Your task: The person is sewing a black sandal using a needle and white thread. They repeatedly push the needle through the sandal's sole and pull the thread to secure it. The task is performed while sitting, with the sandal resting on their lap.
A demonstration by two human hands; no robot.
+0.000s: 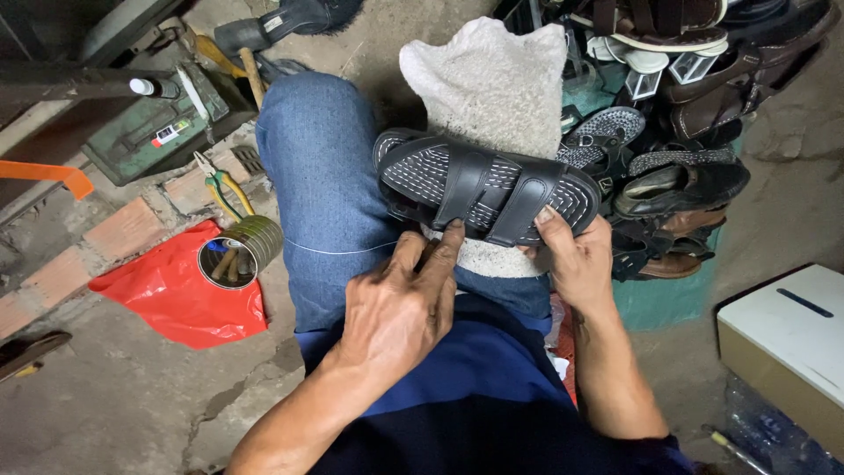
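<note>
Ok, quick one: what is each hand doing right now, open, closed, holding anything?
Left hand: closed, fingertips pinched at the near edge of the black two-strap rubber sandal.
Right hand: closed on the sandal's end, holding it.

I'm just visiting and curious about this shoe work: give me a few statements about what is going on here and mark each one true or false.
1. The right hand holds one end of a black sandal. True.
2. The sandal rests on bare concrete. False: it lies on a pale cloth over the person's lap.
3. A round tin sits on a red plastic bag. True.
4. The left hand grips a hammer. False: its fingertips press at the sandal's near edge.
</note>
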